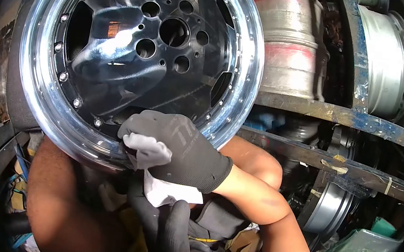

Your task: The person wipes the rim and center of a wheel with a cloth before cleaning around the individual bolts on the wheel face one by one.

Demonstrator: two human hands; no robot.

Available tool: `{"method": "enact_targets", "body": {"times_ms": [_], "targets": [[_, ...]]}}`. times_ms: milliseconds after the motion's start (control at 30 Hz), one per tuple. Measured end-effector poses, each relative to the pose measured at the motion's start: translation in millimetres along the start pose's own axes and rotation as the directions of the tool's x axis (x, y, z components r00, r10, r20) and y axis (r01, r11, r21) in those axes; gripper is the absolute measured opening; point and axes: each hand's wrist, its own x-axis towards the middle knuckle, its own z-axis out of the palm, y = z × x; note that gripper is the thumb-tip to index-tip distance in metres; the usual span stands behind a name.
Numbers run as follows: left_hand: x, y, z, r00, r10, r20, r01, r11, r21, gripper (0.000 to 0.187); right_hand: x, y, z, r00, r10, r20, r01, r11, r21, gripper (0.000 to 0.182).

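Note:
A large wheel with a polished silver rim [246, 40] and a glossy black, holed face [112, 71] fills the upper left. My right hand [176, 148], in a dark grey glove, is closed around a bunched white cloth [147, 152] at the wheel's lower edge. Just below, my left hand [160, 227], also gloved, has its thumb and fingers around a white piece of cloth [170, 191]. Whether the two white parts are one cloth is hidden by my right hand. Small bolts ring the black face.
Bare knees show below the wheel on both sides. At the right, a worn metal rack [311, 110] holds dull wheel barrels [289, 61] and a silver rim [383, 63]. Another rim [328, 209] sits lower. A greenish plastic packet [361, 251] lies at the lower right.

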Motion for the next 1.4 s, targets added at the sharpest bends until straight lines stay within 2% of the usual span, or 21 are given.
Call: {"method": "enact_targets", "body": {"times_ms": [100, 200, 333, 400, 500, 533, 567, 600, 633, 667, 700, 800, 833, 933, 967, 1067, 1100, 1200, 1233, 1333, 1400], "targets": [[-0.1, 3.4, -3.8, 1.000, -0.001, -0.013, 0.001, 1.000, -0.014, 0.046, 0.1, -5.8, 2.3, 0.982, 0.191, -0.005, -0.190, 0.981, 0.042, 0.026], [3.3, 8.0, -10.7, 0.999, 0.006, -0.038, -0.007, 1.000, -0.018, 0.046, 4.3, -12.0, 4.6, 0.994, 0.100, 0.033, -0.098, 0.992, -0.074, 0.022], [9.0, 26.1, -20.5, 0.997, 0.013, -0.079, -0.014, 1.000, -0.005, 0.046, 15.1, -25.1, -10.0, 0.975, 0.029, 0.219, 0.044, 0.947, -0.319, 0.030], [14.9, 47.0, -26.7, 0.992, 0.018, -0.125, -0.017, 1.000, 0.009, 0.046, 19.0, -18.7, -10.5, 0.975, -0.002, 0.222, 0.056, 0.970, -0.235, 0.020], [0.4, 54.8, -19.3, 0.973, -0.111, -0.202, 0.115, 0.993, 0.010, 0.046, 22.9, -15.6, -14.3, 0.971, 0.012, 0.239, 0.010, 0.996, -0.090, 0.024], [-21.2, 32.6, -1.6, 0.975, -0.140, -0.170, 0.160, 0.980, 0.114, 0.046, 23.8, -15.2, -15.4, 0.971, -0.007, 0.239, 0.027, 0.996, -0.081, 0.027], [-41.5, -1.2, 14.0, 0.995, -0.065, -0.070, 0.088, 0.915, 0.394, 0.052, 25.0, -14.1, -16.6, 0.971, -0.026, 0.239, 0.044, 0.996, -0.073, 0.031], [-46.1, -11.9, 14.0, 0.998, -0.059, 0.018, 0.043, 0.871, 0.490, 0.055, 19.3, -4.2, -11.6, 0.976, -0.117, 0.182, 0.136, 0.986, -0.100, 0.029], [-50.5, -22.6, 14.1, 0.993, -0.053, 0.105, -0.017, 0.819, 0.574, 0.058, 14.9, -3.5, -11.2, 0.990, -0.058, 0.131, 0.058, 0.998, 0.005, 0.029], [-50.8, -23.9, 9.2, 0.984, -0.068, 0.164, -0.025, 0.862, 0.507, 0.058, 10.9, -3.1, -12.1, 0.996, 0.007, 0.088, -0.017, 0.994, 0.110, 0.028], [-50.4, -24.3, 7.8, 0.972, -0.067, 0.226, -0.037, 0.903, 0.429, 0.057, 6.3, -2.2, -14.2, 0.991, 0.070, 0.116, -0.072, 0.997, 0.018, 0.026], [-51.9, -21.7, 18.4, 0.957, -0.247, 0.152, 0.250, 0.968, -0.001, 0.054, 2.4, -16.7, -17.6, 0.988, 0.145, 0.051, -0.143, 0.989, -0.027, 0.025], [-53.0, -30.9, 13.5, 0.980, -0.040, 0.193, -0.014, 0.962, 0.273, 0.046, -4.0, -8.8, -18.3, 0.978, 0.191, 0.085, -0.190, 0.981, -0.028, 0.026], [-58.4, -42.2, 22.0, 0.987, -0.139, 0.077, 0.150, 0.978, -0.146, 0.058, -6.4, -10.9, -17.2, 0.971, 0.223, 0.081, -0.227, 0.973, 0.043, 0.030], [-57.8, -36.3, 25.8, 0.982, -0.181, 0.046, 0.187, 0.961, -0.206, 0.055, -6.9, -5.1, -16.2, 0.978, 0.173, 0.113, -0.171, 0.985, -0.033, 0.033], [-55.9, -22.7, 34.5, 0.964, -0.267, 0.002, 0.255, 0.919, -0.300, 0.049, -1.9, -11.2, -14.5, 0.945, 0.286, 0.160, -0.306, 0.944, 0.122, 0.035], [-55.5, -29.2, 33.7, 0.965, -0.262, 0.010, 0.255, 0.928, -0.270, 0.050, -8.4, 1.5, -9.2, 0.961, 0.237, 0.142, -0.264, 0.939, 0.222, 0.035], [-44.7, -31.1, 26.7, 0.979, -0.201, 0.012, 0.199, 0.954, -0.224, 0.051, -10.1, 6.5, -6.9, 0.985, 0.107, 0.137, -0.137, 0.963, 0.233, 0.034], [-38.4, -27.2, 19.2, 0.986, -0.166, -0.009, 0.160, 0.959, -0.235, 0.051, -14.0, 10.1, -4.8, 0.982, 0.116, 0.149, -0.144, 0.970, 0.196, 0.035], [-10.6, 0.1, -4.9, 0.992, -0.074, -0.105, 0.041, 0.956, -0.289, 0.051, 0.3, 1.3, -13.0, 0.970, -0.112, 0.217, 0.132, 0.988, -0.082, 0.038], [4.6, 13.9, -17.8, 0.988, -0.029, -0.150, -0.019, 0.951, -0.308, 0.051, -0.5, 2.7, -9.5, 0.959, -0.165, 0.232, 0.209, 0.960, -0.184, 0.042]]}}
